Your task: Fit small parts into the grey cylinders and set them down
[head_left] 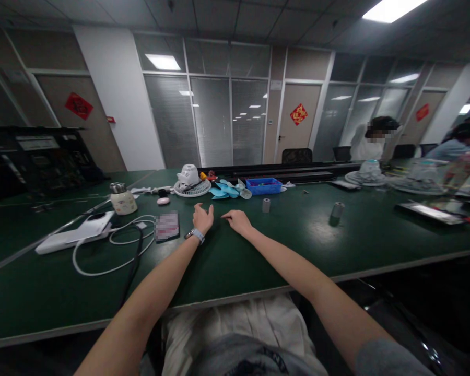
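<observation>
My left hand (203, 218), with a watch (196, 235) on its wrist, is held over the green table with thumb and fingers apart and nothing in it. Facing it, my right hand (238, 222) has a finger stretched out to the left, and I see nothing held there. A small gap separates the two hands. Left of my left hand lies a phone (166, 226). Beyond the hands are light-blue fan blades (224, 190) and a white fan part with a round grille (189, 180). A small grey cylinder (266, 205) stands to the right of my right hand.
A blue basket (263, 186) sits behind the hands. Another grey cylinder (338, 210) stands farther right. To the left are a cream bottle (122, 199), a white device (74, 234) and a looped white cable (97, 273). Other people (372, 143) sit at the far right.
</observation>
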`<state>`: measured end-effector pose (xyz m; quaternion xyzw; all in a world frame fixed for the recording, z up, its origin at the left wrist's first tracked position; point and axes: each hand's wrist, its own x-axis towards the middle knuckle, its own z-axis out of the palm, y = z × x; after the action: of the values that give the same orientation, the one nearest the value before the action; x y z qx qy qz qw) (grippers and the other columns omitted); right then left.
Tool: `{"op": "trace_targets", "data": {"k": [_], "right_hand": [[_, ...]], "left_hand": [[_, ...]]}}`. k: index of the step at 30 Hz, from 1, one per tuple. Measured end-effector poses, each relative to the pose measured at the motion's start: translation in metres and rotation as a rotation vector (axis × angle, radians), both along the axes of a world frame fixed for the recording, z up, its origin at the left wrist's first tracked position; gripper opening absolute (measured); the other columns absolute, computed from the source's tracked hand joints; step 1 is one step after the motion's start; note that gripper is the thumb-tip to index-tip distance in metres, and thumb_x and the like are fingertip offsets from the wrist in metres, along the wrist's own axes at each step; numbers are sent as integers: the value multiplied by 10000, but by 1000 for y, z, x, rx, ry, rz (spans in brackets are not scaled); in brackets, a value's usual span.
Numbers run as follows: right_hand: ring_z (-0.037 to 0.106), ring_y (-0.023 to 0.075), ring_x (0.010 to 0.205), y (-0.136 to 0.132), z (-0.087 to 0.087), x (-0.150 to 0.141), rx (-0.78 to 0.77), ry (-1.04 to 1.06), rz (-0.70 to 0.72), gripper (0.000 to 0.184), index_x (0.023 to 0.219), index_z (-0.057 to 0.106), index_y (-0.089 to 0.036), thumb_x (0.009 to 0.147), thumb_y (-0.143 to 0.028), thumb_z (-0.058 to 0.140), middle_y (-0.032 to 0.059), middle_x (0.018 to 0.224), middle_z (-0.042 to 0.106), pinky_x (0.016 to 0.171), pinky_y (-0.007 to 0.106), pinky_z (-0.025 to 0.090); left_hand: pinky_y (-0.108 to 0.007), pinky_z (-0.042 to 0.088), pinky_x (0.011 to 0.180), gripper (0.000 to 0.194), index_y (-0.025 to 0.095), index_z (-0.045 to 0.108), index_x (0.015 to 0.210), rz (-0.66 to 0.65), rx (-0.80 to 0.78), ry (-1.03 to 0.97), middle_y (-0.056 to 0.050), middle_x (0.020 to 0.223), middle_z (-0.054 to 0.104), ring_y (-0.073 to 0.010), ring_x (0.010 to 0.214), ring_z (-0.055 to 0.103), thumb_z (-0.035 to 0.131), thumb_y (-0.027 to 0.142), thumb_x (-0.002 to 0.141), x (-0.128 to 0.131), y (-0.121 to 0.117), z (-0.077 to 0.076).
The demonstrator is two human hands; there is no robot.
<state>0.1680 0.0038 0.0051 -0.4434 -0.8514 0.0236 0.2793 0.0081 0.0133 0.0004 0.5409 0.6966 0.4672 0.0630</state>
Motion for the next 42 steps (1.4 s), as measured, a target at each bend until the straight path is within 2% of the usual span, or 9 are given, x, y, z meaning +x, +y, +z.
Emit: {"op": "trace_targets", "data": {"k": [4,9,12,14,21,29,36,39,42], "right_hand": [[617,147,987,1,12,16,-21,119,8,339,1047,683,-290,813,-106,520,-35,1034,688,928,270,437],[622,169,957,20,33,81,96,399,-180,329,1076,656,-230,804,-132,499,14,1056,675,905,320,458],[639,159,874,34,32,116,121,520,-256,331,1065,645,-174,768,-124,506,43,996,683,854,303,484],[643,156,842,41,27,127,115,536,-268,338,1058,644,-164,752,-115,509,50,962,686,837,297,490],[635,155,867,46,21,131,156,487,-334,350,1066,641,-192,767,-98,487,43,963,681,861,307,475],[647,136,792,53,17,134,147,488,-346,318,1028,652,-192,752,-103,520,32,885,696,800,259,485],[641,184,894,43,24,137,122,382,-459,280,1029,648,-243,753,-263,606,11,911,709,842,307,462],[624,210,967,41,21,138,76,421,-549,440,1118,609,-236,708,-386,667,43,1040,681,839,321,465],[609,243,1015,43,13,138,-75,406,-622,631,1191,572,-175,644,-458,714,101,1092,661,850,337,466]], "left_hand": [[-383,432,838,533,125,369,1222,-2,-15,2,-142,999,642,-276,1017,590,460,486,840,-1,1,-1],[-372,431,838,558,130,352,1236,-30,-35,-1,-146,1026,635,-268,1023,590,465,502,837,-2,2,-2],[-379,424,849,546,136,362,1225,-23,-28,19,-139,1017,638,-272,1032,583,469,501,833,-2,2,-3],[-382,423,848,541,133,366,1220,-18,-20,22,-139,1011,640,-275,1031,581,467,498,834,-2,2,-3],[-380,424,838,539,132,366,1222,-16,-31,17,-155,1036,634,-278,1044,577,478,486,833,0,-1,-1],[-382,421,838,541,140,363,1227,-27,-49,13,-155,1050,630,-280,1058,567,474,493,832,0,-3,1],[-387,418,843,547,136,359,1228,-28,-56,21,-156,1054,629,-291,1065,561,471,495,830,0,-4,2],[-385,417,844,552,136,356,1230,-27,-56,26,-162,1059,627,-291,1069,560,469,499,831,1,-5,2],[-385,417,842,553,134,354,1234,-31,-53,27,-162,1053,628,-290,1063,563,471,496,832,1,-6,3]]}}
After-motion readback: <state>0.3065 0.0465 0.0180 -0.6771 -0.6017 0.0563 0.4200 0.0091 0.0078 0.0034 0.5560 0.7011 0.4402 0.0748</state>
